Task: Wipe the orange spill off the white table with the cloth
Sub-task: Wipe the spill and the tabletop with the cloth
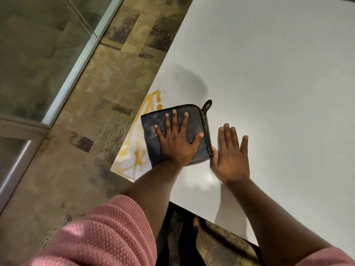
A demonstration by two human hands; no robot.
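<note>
Along the left edge of the white table, near its front-left corner, lies the orange spill: thin smeared streaks with a few small specks at the far end, running right up to the table's edge. It looks like a wet film, likely to smear rather than lift unless the cloth is pressed down through the pass.

Just beside it, toward the table's middle, sits the cloth, a dark folded square with a green-trimmed edge and a small hanging loop at its far right corner. Its left edge overlaps the streaks. It looks soft, light and limp, so it should bunch if pinched at 1 corner; a flat palm on top seems the better hold.

That is how the left hand rests: open, fingers spread, palm down on the cloth, forearm reaching straight out from a pink knitted sleeve. The right hand is also open and flat, fingers together, on the bare table, touching the cloth's right edge, gripping nothing.
</note>
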